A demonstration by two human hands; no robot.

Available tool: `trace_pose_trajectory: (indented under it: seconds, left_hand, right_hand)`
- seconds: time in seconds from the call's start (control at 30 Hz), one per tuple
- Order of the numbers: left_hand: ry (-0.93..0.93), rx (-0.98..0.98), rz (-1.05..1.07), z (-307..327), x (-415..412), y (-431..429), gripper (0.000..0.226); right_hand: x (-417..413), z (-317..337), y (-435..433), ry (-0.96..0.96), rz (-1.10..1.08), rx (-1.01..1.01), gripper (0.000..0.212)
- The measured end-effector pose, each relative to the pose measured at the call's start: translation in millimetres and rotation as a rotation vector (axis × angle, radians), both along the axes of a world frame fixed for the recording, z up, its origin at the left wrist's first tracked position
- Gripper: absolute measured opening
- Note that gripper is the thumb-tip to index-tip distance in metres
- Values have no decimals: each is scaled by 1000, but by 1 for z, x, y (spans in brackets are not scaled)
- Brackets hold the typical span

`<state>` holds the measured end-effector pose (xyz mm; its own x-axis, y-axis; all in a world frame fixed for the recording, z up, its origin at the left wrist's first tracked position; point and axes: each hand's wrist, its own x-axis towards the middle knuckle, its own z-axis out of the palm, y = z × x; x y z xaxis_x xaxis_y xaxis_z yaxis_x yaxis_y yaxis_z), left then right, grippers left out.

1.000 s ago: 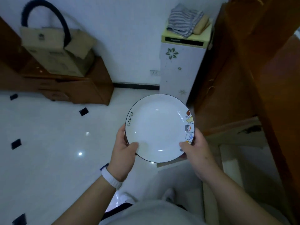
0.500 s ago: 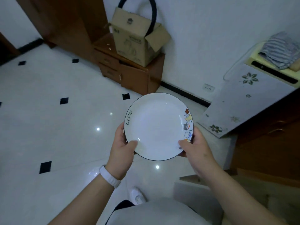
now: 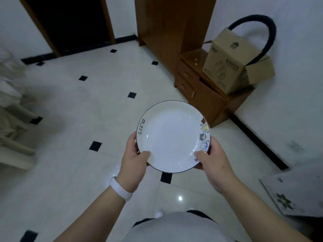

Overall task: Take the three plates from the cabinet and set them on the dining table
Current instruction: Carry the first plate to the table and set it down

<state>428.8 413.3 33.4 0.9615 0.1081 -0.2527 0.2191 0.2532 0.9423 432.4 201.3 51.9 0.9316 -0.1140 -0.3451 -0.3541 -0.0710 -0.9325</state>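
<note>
The white tiled floor (image 3: pixel 73 105) with its small black diamond insets takes up most of the room here, running back to a dark doorway (image 3: pixel 70 23) at the far wall, and against the right-hand wall stands a low wooden cabinet (image 3: pixel 206 95) with a cardboard box (image 3: pixel 232 63) sitting open on top of it. Out in the open, over bare floor and well clear of that furniture, the person carries a plate (image 3: pixel 172 137), white with a thin dark rim, lettering on one side and little coloured figures on the other; whether more plates sit stacked beneath it I cannot tell. No dining table is in sight, so this looks like the carry between cabinet and table. The left hand (image 3: pixel 134 165), with a white band (image 3: pixel 120 188) at the wrist, is closed on the near-left edge, thumb laid over the rim and fingers under; the right hand (image 3: pixel 211 165) clasps the near-right edge the same way. To do this stretch well, I'd say keep the plate level, keep both thumbs pressed down on the rim, walk steadily on that glossy tile and look up for the table before lowering
</note>
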Motion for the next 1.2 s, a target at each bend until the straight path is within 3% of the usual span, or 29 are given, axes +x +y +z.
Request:
trace_pose_trajectory:
  seconds: [0.3, 0.53, 0.8, 1.2]
  left_hand:
    - [63, 49, 270, -15, 29, 49, 69]
    - [128, 97, 401, -13, 106, 68, 67]
    - [60, 151, 521, 13, 194, 85, 68]
    - [56, 157, 810, 22, 201, 167, 67]
  right_hand:
    - [87, -25, 59, 57, 251, -24, 46]
    - [197, -28, 89, 73, 408, 33, 46]
    - [310, -11, 120, 13, 548, 43, 42]
    - [356, -2, 240, -8, 819, 48, 38]
